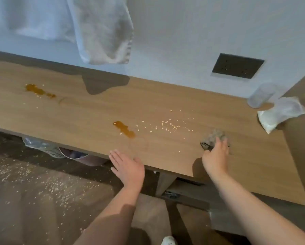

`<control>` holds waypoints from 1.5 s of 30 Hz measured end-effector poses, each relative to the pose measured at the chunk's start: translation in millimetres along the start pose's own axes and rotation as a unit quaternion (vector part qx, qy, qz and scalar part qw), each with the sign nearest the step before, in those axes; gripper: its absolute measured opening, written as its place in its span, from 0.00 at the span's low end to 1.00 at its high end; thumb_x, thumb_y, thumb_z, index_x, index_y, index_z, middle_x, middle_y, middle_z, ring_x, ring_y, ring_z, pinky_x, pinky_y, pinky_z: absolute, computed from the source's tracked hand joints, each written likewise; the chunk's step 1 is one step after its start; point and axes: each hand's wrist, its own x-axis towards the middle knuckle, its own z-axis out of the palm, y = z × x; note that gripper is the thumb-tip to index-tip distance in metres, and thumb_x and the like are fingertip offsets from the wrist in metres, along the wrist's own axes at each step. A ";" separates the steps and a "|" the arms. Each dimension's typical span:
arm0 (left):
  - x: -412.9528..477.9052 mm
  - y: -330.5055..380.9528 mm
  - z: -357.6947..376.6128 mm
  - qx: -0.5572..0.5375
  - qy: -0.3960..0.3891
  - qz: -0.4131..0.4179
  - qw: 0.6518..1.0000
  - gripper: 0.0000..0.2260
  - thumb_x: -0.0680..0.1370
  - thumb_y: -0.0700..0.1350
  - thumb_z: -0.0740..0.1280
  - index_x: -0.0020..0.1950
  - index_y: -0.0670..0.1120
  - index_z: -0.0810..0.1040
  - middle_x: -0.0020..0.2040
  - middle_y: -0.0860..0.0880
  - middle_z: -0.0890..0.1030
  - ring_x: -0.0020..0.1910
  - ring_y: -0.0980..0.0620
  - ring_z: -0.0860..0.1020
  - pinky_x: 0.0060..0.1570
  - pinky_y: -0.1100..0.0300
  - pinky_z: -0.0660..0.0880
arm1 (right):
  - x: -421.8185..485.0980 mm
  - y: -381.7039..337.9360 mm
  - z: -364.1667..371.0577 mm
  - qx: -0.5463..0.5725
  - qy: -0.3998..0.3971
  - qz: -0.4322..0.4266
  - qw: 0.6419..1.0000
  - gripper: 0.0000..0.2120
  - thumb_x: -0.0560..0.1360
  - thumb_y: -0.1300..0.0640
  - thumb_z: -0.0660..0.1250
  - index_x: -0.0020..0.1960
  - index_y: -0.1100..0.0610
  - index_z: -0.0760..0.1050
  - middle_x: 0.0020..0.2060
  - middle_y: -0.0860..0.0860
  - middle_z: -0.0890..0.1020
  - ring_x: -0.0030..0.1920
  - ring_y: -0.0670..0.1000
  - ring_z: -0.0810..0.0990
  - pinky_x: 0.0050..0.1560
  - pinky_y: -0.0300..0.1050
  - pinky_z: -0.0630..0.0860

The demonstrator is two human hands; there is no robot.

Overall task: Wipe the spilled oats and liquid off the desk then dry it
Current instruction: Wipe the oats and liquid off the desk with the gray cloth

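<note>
Cleanup barely begun: oats and liquid lie across the desk [166, 96].
The right hand [216, 156] lies over a crumpled grey rag [214, 134] beside the scattered oats [171, 125], grip unclear. The left hand [128, 167] hovers flat-fingered and empty at the desk edge. The near brown puddle [125, 129] and the far brown puddle [37, 90] remain unwiped, and drying is not started.

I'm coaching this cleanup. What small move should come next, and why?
Probably sweep the cloth under the right hand leftward through the scattered oats: they lie just beside it, and the left hand is open at the edge of the desk.
</note>
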 end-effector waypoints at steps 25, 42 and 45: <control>34.1 36.5 53.3 0.212 0.038 -0.075 0.974 0.32 0.82 0.54 0.45 0.78 0.37 0.36 0.79 0.40 0.36 0.78 0.40 0.38 0.74 0.39 0.45 | 115.2 34.1 7.1 -0.285 -0.040 -0.146 0.947 0.28 0.80 0.57 0.55 0.79 0.57 0.54 0.80 0.54 0.49 0.79 0.57 0.45 0.76 0.63 0.44; 36.1 29.9 60.0 0.181 0.074 -0.057 0.979 0.31 0.82 0.53 0.48 0.79 0.37 0.43 0.80 0.39 0.43 0.78 0.40 0.42 0.74 0.37 0.47 | 89.8 10.0 50.0 -0.216 -0.004 -0.171 0.961 0.26 0.80 0.55 0.55 0.77 0.59 0.59 0.78 0.56 0.57 0.77 0.61 0.54 0.76 0.62 0.52; 36.2 30.0 59.7 0.173 0.075 -0.059 0.980 0.31 0.82 0.52 0.49 0.79 0.37 0.44 0.80 0.39 0.43 0.78 0.40 0.42 0.74 0.36 0.46 | 76.2 29.0 35.9 -0.258 -0.084 -0.267 0.925 0.26 0.81 0.54 0.54 0.78 0.56 0.57 0.79 0.53 0.55 0.79 0.56 0.50 0.77 0.59 0.51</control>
